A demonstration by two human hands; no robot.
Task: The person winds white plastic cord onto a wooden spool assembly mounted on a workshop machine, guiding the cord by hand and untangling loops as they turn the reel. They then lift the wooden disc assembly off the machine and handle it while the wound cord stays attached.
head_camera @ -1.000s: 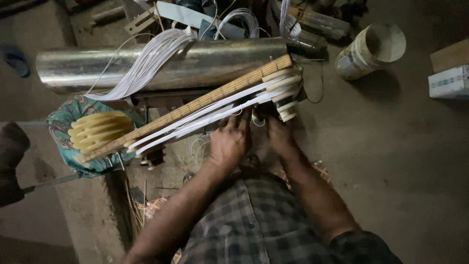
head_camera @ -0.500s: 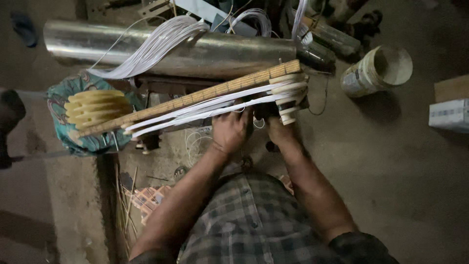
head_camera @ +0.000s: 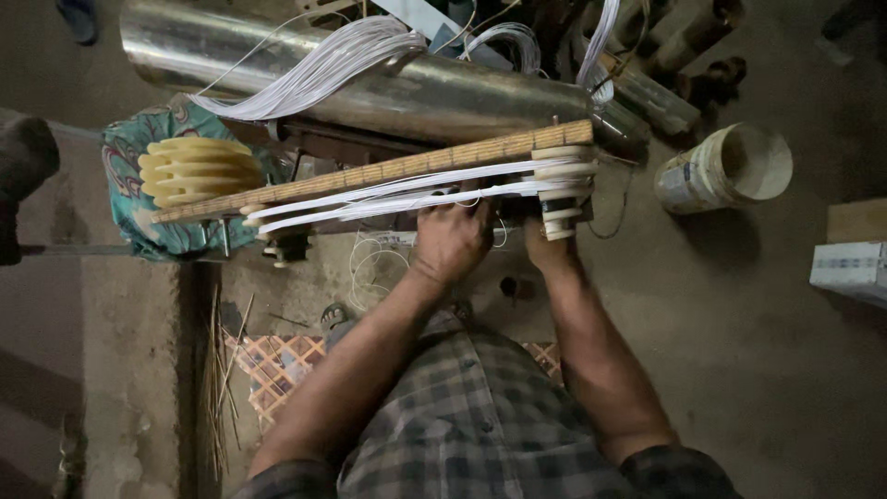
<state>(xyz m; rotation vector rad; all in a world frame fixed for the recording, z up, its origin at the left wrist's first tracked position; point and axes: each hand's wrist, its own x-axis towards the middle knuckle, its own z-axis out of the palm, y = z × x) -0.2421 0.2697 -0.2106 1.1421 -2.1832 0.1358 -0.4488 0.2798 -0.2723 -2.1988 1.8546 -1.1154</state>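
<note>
**Hands at wire-winding frame, dim workshop floor**

Dim concrete floor point(head_camera: 739, 370) fills the scene, seen from above, cluttered along the top edge. Big shiny metal cylinder point(head_camera: 370, 83) lies across the top, with a bundle of white wires point(head_camera: 323, 65) draped over it. Just below it, a long wooden bar point(head_camera: 388, 171) runs tilted, lower at its left end, higher at its right. Stretched white strands point(head_camera: 416, 192) run along under the bar, from a yellow ribbed spool point(head_camera: 199, 171) at the left end to a stack of pale discs point(head_camera: 562, 185) at the right end. Yellow spool sits on a patterned teal cloth point(head_camera: 129, 157).

Left hand point(head_camera: 451, 242) is up against the strands near mid-bar, fingers curled at them; whether it pinches a strand, cannot tell. Right hand point(head_camera: 545, 248) is just below the disc stack, touching it, mostly hidden; grip cannot tell.

White bucket point(head_camera: 725, 171) lies on its side right of the bar, well apart. Grey box point(head_camera: 850, 270) at right edge. Loose thin wire loops point(head_camera: 370, 268) on floor below the bar. Woven mat point(head_camera: 277, 360) and thin sticks point(head_camera: 217, 388) lower left. Plaid shirt point(head_camera: 480, 416) in the foreground.
</note>
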